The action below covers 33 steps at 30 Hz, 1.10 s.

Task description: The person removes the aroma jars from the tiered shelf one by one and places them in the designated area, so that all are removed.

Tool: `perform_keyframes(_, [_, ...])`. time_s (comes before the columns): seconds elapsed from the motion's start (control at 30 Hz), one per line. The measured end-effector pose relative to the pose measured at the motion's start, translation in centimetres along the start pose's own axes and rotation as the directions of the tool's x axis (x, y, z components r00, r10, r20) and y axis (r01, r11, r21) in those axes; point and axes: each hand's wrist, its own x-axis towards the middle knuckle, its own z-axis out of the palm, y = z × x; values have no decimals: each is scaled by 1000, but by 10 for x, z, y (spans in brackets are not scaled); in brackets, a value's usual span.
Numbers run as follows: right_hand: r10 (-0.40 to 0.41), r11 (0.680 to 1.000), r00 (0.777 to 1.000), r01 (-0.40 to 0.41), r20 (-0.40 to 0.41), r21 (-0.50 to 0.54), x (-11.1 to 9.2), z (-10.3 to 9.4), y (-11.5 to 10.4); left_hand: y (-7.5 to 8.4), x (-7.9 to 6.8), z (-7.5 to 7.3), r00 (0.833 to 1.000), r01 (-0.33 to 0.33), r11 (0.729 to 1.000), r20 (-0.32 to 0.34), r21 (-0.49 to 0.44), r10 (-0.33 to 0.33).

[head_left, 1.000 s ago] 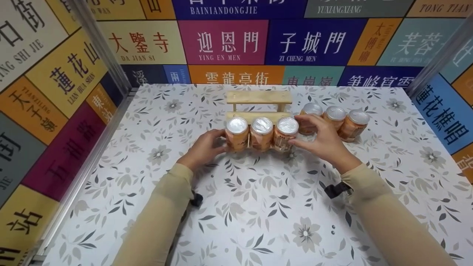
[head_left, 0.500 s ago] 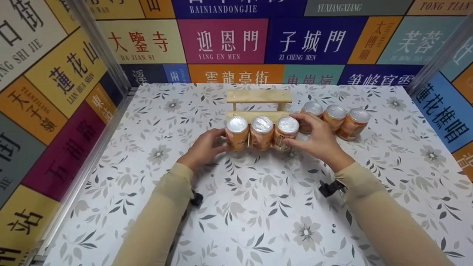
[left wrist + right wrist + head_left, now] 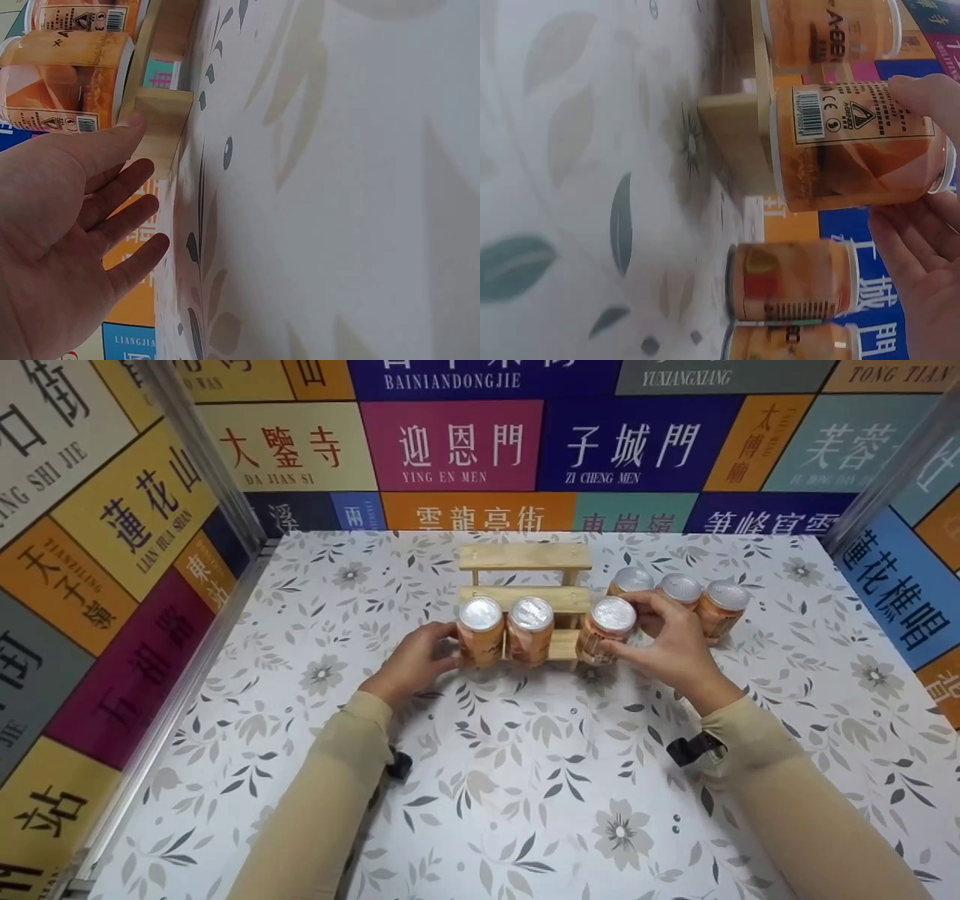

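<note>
Orange-sided, a can (image 3: 594,643) is pinched by fingers of the right hand (image 3: 679,652), its barcode (image 3: 810,116) shown only from that wrist; fingers of the left hand (image 3: 409,664) are spread.

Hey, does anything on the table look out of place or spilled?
Yes: the front row's right can stands apart from the other two cans and juts past the end of the rack's bottom step. The right hand grips it, so that may be deliberate. I see no spill.

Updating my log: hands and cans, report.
Right hand gripping can, right end of rack. Left hand by left end. Three cans close beyond right hand.
</note>
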Motion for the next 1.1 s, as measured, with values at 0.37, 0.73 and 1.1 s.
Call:
perform_keyframes(0.37, [72, 991, 994, -80, -78, -107, -7, -22, 19, 0, 0, -1, 1000, 24, 1000, -1, -17, -24])
perform_keyframes(0.73, [105, 982, 993, -111, -47, -155, -9, -19, 33, -1, 1, 1, 1000, -7, 1000, 0, 20, 7])
perform_keyframes(1.1, [213, 969, 977, -212, -3, -127, -9, -16, 41, 0, 0, 1, 1000, 5, 1000, 6, -10, -5])
